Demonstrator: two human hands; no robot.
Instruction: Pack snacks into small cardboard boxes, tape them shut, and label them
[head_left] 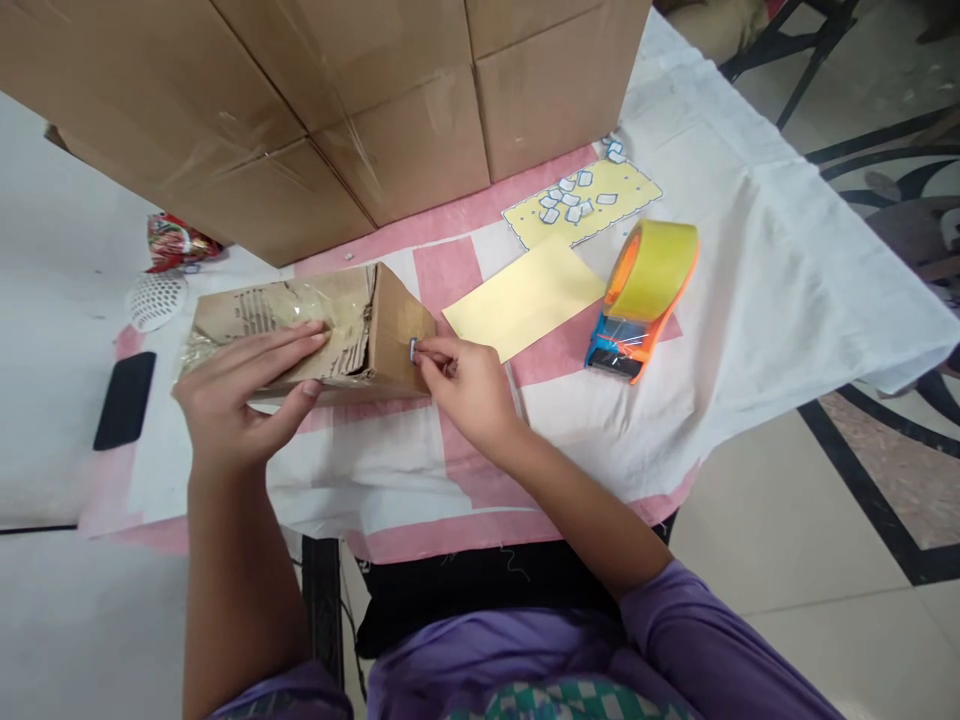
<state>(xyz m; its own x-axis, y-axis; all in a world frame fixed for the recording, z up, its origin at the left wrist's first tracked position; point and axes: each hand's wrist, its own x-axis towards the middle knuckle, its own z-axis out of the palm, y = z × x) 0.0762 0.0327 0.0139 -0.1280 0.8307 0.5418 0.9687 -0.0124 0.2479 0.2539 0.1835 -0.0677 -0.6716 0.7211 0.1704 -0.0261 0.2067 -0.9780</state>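
Note:
A small taped cardboard box (pixel 341 320) lies on its side on the pink-and-white cloth (pixel 615 420). My left hand (pixel 244 395) rests flat on its top face, fingers stretched out, thumb against the near side. My right hand (pixel 461 380) pinches a small blue-edged white sticker (pixel 413 349) against the box's right end face. A plain yellow backing sheet (pixel 525 297) lies just right of the box. Farther back, another yellow sheet (pixel 581 203) carries several more stickers.
Large cardboard boxes (pixel 360 110) stand across the back. An orange-and-blue tape dispenser (pixel 641 295) with a yellow roll sits to the right. A black phone (pixel 124 398), a white perforated disc (pixel 155 298) and a red wrapper (pixel 174 241) lie at the left. The cloth hangs over the table's right edge.

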